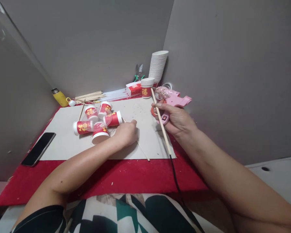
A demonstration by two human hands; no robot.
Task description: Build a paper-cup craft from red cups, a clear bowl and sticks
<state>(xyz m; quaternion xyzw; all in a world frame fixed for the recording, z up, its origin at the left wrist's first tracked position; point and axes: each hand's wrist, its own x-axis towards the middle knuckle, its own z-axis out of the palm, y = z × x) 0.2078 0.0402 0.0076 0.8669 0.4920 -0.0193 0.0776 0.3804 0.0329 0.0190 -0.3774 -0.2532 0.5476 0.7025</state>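
Note:
My left hand [126, 132] is closed low over the board beside the paper cups. A thin wooden stick [143, 151] runs out from under it; the fingertips are hidden. My right hand [178, 118] is wrapped round a pink hot glue gun [176, 99] with an orange trigger. The same hand has a thicker wooden stick [163, 131] between thumb and fingers, slanting across the gun. Left of my left hand, several red paper cups [113, 118] with gold print lie in a ring, bases inward. A clear plastic disc [100, 118] rests over their middle.
A grey board [63, 145] lies on red cloth [92, 174]. A phone [38, 149] is at left. Behind stand a yellow bottle [59, 97], wooden sticks [88, 96], clear glue sticks [115, 94], a small red box [134, 89], pruning shears [139, 73] and stacked cups [158, 66]. Grey walls enclose the table.

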